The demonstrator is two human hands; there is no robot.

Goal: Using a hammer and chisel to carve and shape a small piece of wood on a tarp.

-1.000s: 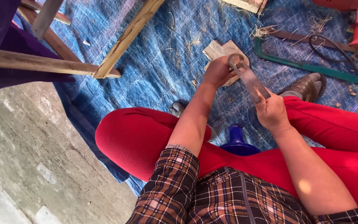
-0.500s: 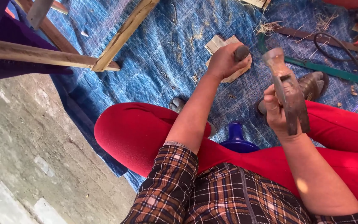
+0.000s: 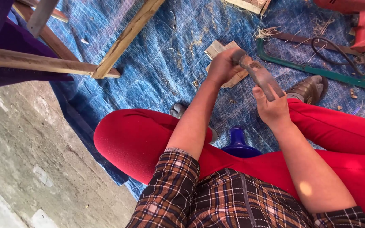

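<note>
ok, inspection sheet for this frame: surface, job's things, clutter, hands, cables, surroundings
Surface: blue woven tarp, strewn with straw and wood chips.
Job's things: rusty hammer, over a small wooden block.
Clutter: green-framed saw; red power drill; blue bottle between the legs.
Hands: left hand closed at the hammer's far end; right hand has its grip on the near end.
Cables: black cord by the drill.
Surroundings: wooden frame, concrete floor.

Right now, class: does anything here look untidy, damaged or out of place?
Yes. Straw and wood scraps litter the blue tarp. The tool held by the left hand and right hand looks rusty and worn.
</note>
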